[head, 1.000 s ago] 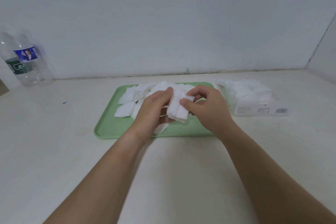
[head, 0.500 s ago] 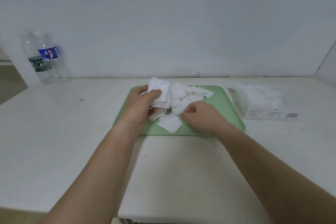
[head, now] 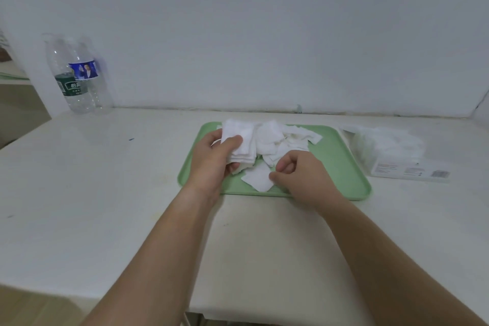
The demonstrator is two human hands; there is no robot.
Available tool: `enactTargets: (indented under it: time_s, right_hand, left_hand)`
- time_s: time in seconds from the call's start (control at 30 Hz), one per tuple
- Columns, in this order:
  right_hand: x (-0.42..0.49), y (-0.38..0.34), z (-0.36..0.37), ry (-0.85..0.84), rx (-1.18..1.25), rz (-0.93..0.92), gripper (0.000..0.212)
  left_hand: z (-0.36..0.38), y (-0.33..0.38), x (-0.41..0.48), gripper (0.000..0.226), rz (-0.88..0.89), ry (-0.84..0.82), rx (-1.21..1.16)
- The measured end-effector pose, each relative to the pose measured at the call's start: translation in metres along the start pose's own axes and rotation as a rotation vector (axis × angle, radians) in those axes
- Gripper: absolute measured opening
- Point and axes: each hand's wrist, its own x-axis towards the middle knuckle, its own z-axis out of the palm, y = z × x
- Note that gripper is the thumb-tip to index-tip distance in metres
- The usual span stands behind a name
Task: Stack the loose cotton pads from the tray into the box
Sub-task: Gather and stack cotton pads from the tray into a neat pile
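Firmly, the left hand (head: 214, 161) grips a small stack of cotton pads (head: 242, 145) over the green tray (head: 341, 167); the right hand (head: 301, 177), fingers curled, pinches the edge of a single pad (head: 258, 180) lying flat on the tray; loose pads (head: 280, 140) heap behind; the box (head: 391, 156) sits just right of the tray.

**Pads half gathered, box beside the tray**

A neat stack of pads (head: 239, 145), white and square, is gripped in the left hand (head: 211, 164) over the far-left part of the green tray (head: 341, 167). A loose heap of pads (head: 280, 140) lies at the tray's far middle, with a single pad (head: 256, 178) flat in front. The box (head: 391, 156), full of white, sits just right of the tray.
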Motion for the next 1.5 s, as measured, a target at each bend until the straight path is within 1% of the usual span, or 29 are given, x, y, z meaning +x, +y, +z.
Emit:
enactTargets:
  time_s: [0.07,0.13,0.17,0.23,0.3,0.33,0.63,0.73,0.87,0.93,1.03,1.07,1.17,1.23,1.3,1.4,1.5]
  right_hand:
    - [-0.003,0.003,-0.001,0.010,-0.080,0.000,0.022]
    - [-0.005,0.001,0.000,-0.005,-0.264,0.023,0.035]
    - [-0.006,-0.001,0.003,-0.014,-0.327,0.023,0.039]
    - [-0.005,-0.002,0.008,-0.022,-0.367,-0.004,0.032]
    - [-0.003,-0.002,0.010,-0.021,-0.335,-0.024,0.023]
    - [-0.002,-0.001,0.010,-0.014,-0.304,-0.023,0.022]
    - [-0.002,0.004,-0.007,0.074,0.005,-0.045,0.023]
    - [-0.002,0.007,-0.011,0.093,0.007,-0.020,0.024]
    - [-0.001,0.011,-0.016,0.124,-0.129,-0.006,0.021]
    - [0.000,0.012,-0.019,0.137,-0.131,-0.034,0.019]
    - [0.000,0.010,-0.022,0.130,0.021,-0.111,0.020]
    - [0.000,0.009,-0.022,0.132,0.090,-0.121,0.021]
    - [0.001,0.008,-0.022,0.141,0.301,-0.104,0.021]
    - [0.001,0.007,-0.023,0.129,0.420,-0.070,0.020]
    - [-0.002,0.003,-0.026,0.101,0.593,-0.009,0.018]
    - [-0.006,-0.004,-0.032,0.072,0.844,0.078,0.011]
    - [-0.005,-0.005,-0.036,0.083,0.976,0.068,0.019]
  left_hand:
    - [0.001,-0.001,0.000,0.031,-0.003,0.013,0.016]
    - [0.002,-0.002,-0.001,0.031,-0.003,0.020,0.030]
    - [0.003,-0.003,-0.001,0.031,-0.003,0.022,0.035]
    - [0.003,-0.004,-0.001,0.031,-0.001,0.025,0.045]
    - [0.003,-0.005,0.000,0.032,0.000,0.029,0.056]
    - [0.003,-0.005,0.000,0.032,0.000,0.029,0.060]
    - [0.003,-0.007,0.001,0.033,-0.009,0.045,0.077]
    - [0.003,-0.007,0.002,0.034,-0.013,0.050,0.077]
    - [0.002,-0.007,0.001,0.033,-0.009,0.031,0.086]
    - [0.003,-0.007,0.000,0.033,-0.016,-0.005,0.089]
    - [0.007,-0.008,-0.001,0.043,-0.045,-0.085,0.040]
    - [0.009,-0.008,-0.001,0.042,-0.066,-0.106,0.002]
    - [0.013,-0.010,-0.003,0.027,-0.128,-0.139,-0.058]
    - [0.017,-0.011,-0.006,0.024,-0.149,-0.164,-0.055]
    - [0.019,-0.012,-0.007,0.024,-0.133,-0.162,-0.039]
    - [0.016,-0.011,-0.005,0.029,-0.070,-0.108,0.006]
    - [0.013,-0.012,-0.004,0.030,-0.024,-0.087,0.073]
